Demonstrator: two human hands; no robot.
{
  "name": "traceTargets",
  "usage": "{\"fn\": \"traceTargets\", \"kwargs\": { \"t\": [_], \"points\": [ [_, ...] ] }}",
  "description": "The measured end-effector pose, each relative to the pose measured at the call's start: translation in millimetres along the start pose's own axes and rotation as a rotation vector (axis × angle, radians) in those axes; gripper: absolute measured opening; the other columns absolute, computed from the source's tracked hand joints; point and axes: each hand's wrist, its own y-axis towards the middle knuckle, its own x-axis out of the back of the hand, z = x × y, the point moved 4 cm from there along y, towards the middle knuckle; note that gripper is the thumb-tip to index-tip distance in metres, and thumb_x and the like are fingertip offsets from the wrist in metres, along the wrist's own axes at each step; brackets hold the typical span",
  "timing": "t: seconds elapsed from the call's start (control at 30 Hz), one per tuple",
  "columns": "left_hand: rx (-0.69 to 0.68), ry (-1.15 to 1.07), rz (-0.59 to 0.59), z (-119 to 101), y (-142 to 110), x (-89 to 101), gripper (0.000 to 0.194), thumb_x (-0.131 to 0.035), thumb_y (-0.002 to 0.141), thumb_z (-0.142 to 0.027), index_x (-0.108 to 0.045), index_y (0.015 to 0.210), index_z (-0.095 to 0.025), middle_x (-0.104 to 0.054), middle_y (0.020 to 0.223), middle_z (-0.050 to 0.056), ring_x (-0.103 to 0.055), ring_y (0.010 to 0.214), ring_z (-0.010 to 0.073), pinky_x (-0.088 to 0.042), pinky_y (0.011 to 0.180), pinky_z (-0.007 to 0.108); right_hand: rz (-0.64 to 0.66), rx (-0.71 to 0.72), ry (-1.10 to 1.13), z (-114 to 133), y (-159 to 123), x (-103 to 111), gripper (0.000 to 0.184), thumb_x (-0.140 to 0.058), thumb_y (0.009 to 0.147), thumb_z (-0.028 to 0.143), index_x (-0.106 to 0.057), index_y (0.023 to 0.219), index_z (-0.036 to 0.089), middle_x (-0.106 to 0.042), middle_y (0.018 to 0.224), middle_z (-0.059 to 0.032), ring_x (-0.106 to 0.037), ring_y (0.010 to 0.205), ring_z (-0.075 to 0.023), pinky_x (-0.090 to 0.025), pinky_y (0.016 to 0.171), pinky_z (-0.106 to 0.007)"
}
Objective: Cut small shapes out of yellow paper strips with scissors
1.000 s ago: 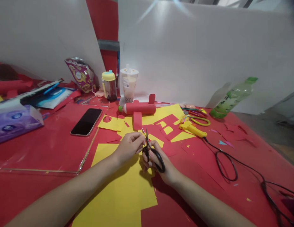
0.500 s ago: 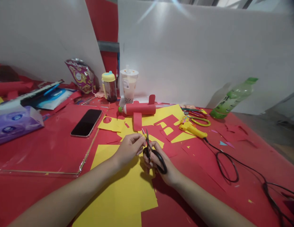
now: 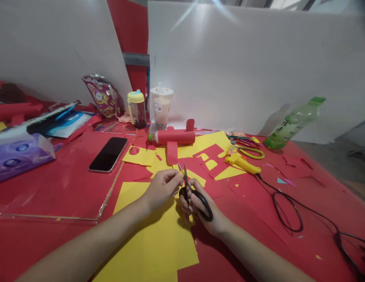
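Note:
My right hand [image 3: 200, 205] grips a pair of black-handled scissors [image 3: 204, 206], blades pointing away from me and slightly apart. Close beside the blades, my left hand [image 3: 164, 186] is closed in a pinch; whatever lies between its fingertips is too small to make out. Below both hands lie yellow paper sheets [image 3: 141, 239]. Just beyond them rests a bottle wrapped in red paper [image 3: 178, 137], with red paper flaps like wings and a tail. Yellow and red cut paper pieces [image 3: 211, 163] are scattered around it.
A yellow glue gun [image 3: 242, 162] with a black cord lies at right, near yellow-handled scissors [image 3: 253, 153]. A green bottle [image 3: 292, 125] leans at the back right. At left are a phone [image 3: 108, 154], a purple tissue pack [image 3: 22, 156], a drink cup [image 3: 161, 107] and a yellow-lidded bottle [image 3: 137, 109].
The scissor blades have closed somewhat, and the right hand has shifted slightly to the right. My left hand keeps its pinch. The whole view has shifted a little.

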Motion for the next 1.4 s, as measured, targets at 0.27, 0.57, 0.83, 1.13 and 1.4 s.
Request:
{"fn": "traceTargets", "kwargs": {
  "t": [0.27,0.57,0.83,1.13,1.4],
  "points": [
    [0.032,-0.034,-0.018,-1.6,-1.5,-1.3,0.031,-0.046,0.074,-0.032,-0.038,0.048,-0.016,-0.030,0.041,-0.008,-0.025,0.038,0.0048,-0.019,0.040,0.021,-0.015,-0.014,-0.004,-0.9,-0.3,0.2,0.034,-0.056,0.072,0.046,-0.031,0.078,0.024,-0.037,0.054,0.0092,-0.034,0.044,-0.0062,-0.036,0.040,-0.016],
    [0.037,0.016,-0.049,-1.8,-2.8,-0.6,0.030,-0.046,0.074,-0.029,-0.038,0.048,-0.016,-0.030,0.042,-0.007,-0.025,0.040,0.0055,-0.020,0.041,0.021,-0.041,-0.027,-0.043,-3.0,-1.7,3.1,0.033,-0.055,0.072,0.048,-0.032,0.078,0.024,-0.040,0.052,0.0086,-0.036,0.042,-0.0072,-0.032,0.041,-0.018],
    [0.045,0.026,-0.030,0.8,-5.9,0.6,0.029,-0.044,0.075,-0.027,-0.039,0.049,-0.016,-0.030,0.043,-0.007,-0.025,0.041,0.0057,-0.020,0.042,0.021,-0.043,-0.026,-0.068,-6.1,-2.1,2.8,0.035,-0.053,0.072,0.050,-0.030,0.079,0.024,-0.040,0.052,0.0094,-0.036,0.040,-0.0064,-0.029,0.039,-0.017],
    [0.063,-0.049,-0.044,6.7,-8.2,-1.1,0.029,-0.046,0.075,-0.031,-0.040,0.051,-0.016,-0.028,0.041,-0.008,-0.024,0.039,0.0054,-0.019,0.041,0.021,-0.026,-0.027,-0.054,-7.5,-2.5,2.0,0.033,-0.053,0.074,0.048,-0.030,0.078,0.024,-0.040,0.052,0.0095,-0.035,0.037,-0.0059,-0.025,0.037,-0.018],
    [0.072,-0.048,-0.035,6.8,-7.0,-0.2,0.031,-0.046,0.075,-0.033,-0.039,0.050,-0.016,-0.029,0.042,-0.008,-0.024,0.039,0.0051,-0.019,0.041,0.021,-0.018,-0.017,-0.070,-8.7,-3.3,3.6,0.032,-0.051,0.075,0.048,-0.031,0.080,0.024,-0.041,0.054,0.0091,-0.036,0.038,-0.0056,-0.025,0.038,-0.018]
  ]
}}
